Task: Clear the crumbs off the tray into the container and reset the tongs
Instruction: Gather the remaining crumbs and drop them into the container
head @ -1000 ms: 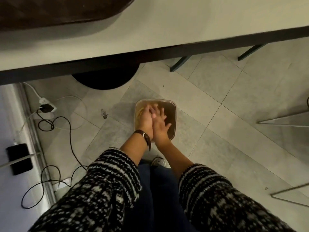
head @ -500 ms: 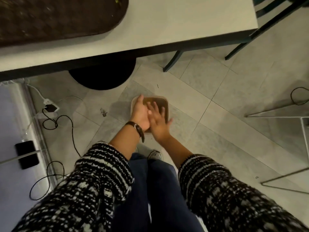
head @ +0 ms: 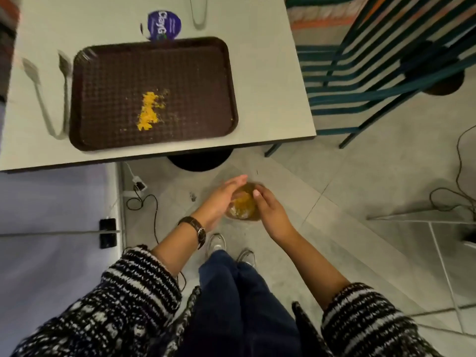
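A clear container (head: 243,205) with yellow crumbs inside stands on the floor below the table edge. My left hand (head: 221,200) and my right hand (head: 269,210) hover above it, one on each side, fingers apart, holding nothing. A dark brown tray (head: 201,81) lies on the white table with a patch of yellow crumbs (head: 149,110) near its middle. Metal tongs (head: 51,99) lie open on the table just left of the tray. A second pair of tongs (head: 198,14) is partly cut off at the top edge.
A round purple lid (head: 164,25) rests behind the tray. The table's black base (head: 199,162) stands on the tiled floor behind the container. Teal slatted chairs (head: 373,68) crowd the right. Cables and a plug (head: 140,191) lie at the left. My shoes (head: 217,244) stand just before the container.
My hands were rubbing together over the container; now they have parted to either side of it. The view has tilted up, bringing the tray, crumbs and tongs into sight.
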Motion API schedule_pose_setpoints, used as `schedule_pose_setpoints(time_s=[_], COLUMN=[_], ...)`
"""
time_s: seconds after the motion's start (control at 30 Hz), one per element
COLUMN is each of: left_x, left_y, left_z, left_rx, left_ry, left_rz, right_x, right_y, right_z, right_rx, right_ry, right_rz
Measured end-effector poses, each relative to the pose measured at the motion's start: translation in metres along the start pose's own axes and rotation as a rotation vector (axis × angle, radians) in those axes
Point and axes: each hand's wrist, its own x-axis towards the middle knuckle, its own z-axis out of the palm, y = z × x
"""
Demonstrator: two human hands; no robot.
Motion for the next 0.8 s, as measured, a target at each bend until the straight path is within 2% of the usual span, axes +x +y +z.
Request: schedule_pose_setpoints(time_s=[0.17, 0.33, 0.5, 0.6, 0.67, 0.8], left_x=[-0.056, -0.075, -0.068, -0.054, -0.041, -0.010], left_y=[0.026, 0.036, 0.042, 0.051, 0.061, 0.087], left_z=[-0.016, -0.053, -0.113, -0.152, -0.184, -0.256], left_rx=[-0.018, -0.056, -0.115, -0.136, -0.136, -0.101], left_ry=[0.029, 0.119, 0.222, 0.249, 0.258, 0.304], left_rz=[0.108, 0.165, 0.187, 0.138, 0.122, 0.136], right_x=[-0.038, -0.037, -0.003, 0.029, 0.055, 0.110], right_y=[-0.044, -0.084, -0.121, -0.134, -0.143, -0.161], right_z=[-0.001, 0.026, 0.072, 0.103, 0.125, 0.158], right_rx=[-0.043, -0.163, -0.352, -0.436, -0.507, -0.798], right_ry=[0.007, -0.014, -0.107, -0.117, -0.076, 0.040], right_rz=[-0.095, -0.186, -0.269, -0.299, -0.328, -0.358])
